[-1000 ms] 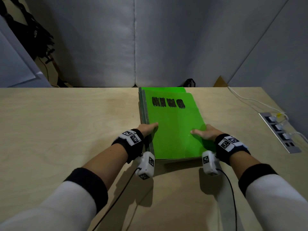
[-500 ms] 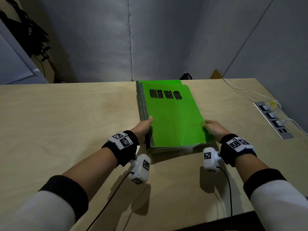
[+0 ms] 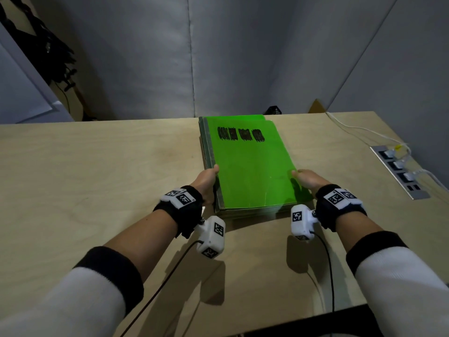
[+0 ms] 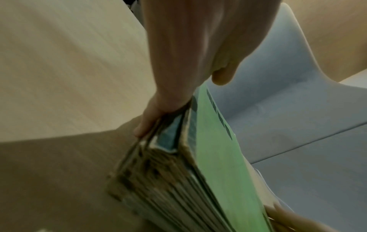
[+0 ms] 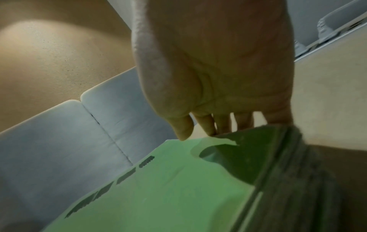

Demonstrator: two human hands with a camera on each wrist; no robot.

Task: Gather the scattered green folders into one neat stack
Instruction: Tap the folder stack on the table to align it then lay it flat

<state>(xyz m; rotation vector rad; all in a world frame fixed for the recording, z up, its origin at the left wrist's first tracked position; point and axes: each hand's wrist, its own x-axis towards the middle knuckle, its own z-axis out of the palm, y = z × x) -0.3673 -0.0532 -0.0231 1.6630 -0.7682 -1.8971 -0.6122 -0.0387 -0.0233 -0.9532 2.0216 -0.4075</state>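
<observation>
Gripping folder stack (image 3: 250, 166) edges now, left hand (image 3: 206, 183) and right hand (image 3: 308, 180), no longer flat atop.

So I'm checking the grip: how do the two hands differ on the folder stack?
The left hand grips the spine side of the folder stack, fingers underneath; the right hand grips the open side, thumb on the cover. Both hold the stack's near end.

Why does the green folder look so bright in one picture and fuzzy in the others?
Head view: the folder stack is sharp and glows bright green, and the arms cast dark shadows on the table. Left wrist view: motion blur smears the stack's edges by the left hand. Right wrist view: dimmer, soft focus, the right hand shading the cover.
</observation>
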